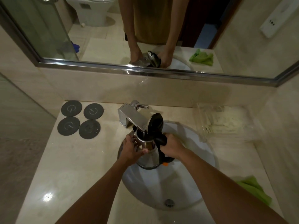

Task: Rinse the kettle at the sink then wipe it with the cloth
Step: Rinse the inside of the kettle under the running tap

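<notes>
Over the sink [191, 180], the left hand [131, 148] steadies the kettle [149, 156] body while the right hand [172, 147] clasps its handle, lid flipped open under the faucet [131, 116]; best keep the mouth centred below the spout, the cloth [254, 189] waiting on the tabletop [77, 167].

Kettle [149, 156]: silver steel body, black lid and handle, orange tab at its 4 o'clock. Sink [191, 189]: white. Tap [131, 117]: chrome. Four coasters [80, 119], at the sink's 10 o'clock: dark grey, each with a pale curled line (one faint). Cloth [254, 189], at 3 o'clock: bright green. Counter [68, 175]: cream, glossy.
</notes>
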